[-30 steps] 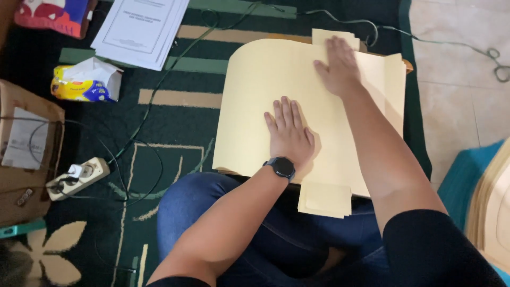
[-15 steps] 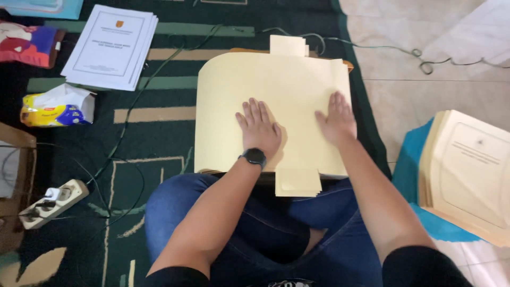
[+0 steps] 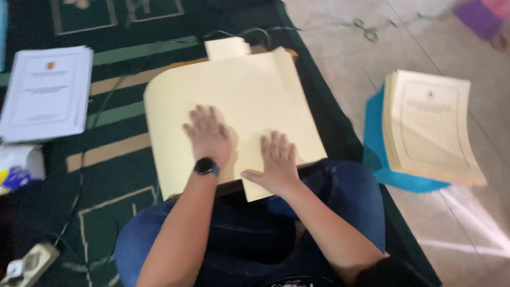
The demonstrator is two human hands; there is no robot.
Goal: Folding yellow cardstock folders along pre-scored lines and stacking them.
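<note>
Fingers (image 3: 204,114) spread flat on the cream folder (image 3: 234,90), both palms pressing; probably best kept firm and even, smoothing the fold toward the near edge

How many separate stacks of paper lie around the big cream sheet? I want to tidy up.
2: a white stack on the dark rug to the left, and a cream stack on blue sheets on the tiled floor to the right. More may lie out of view.
</note>
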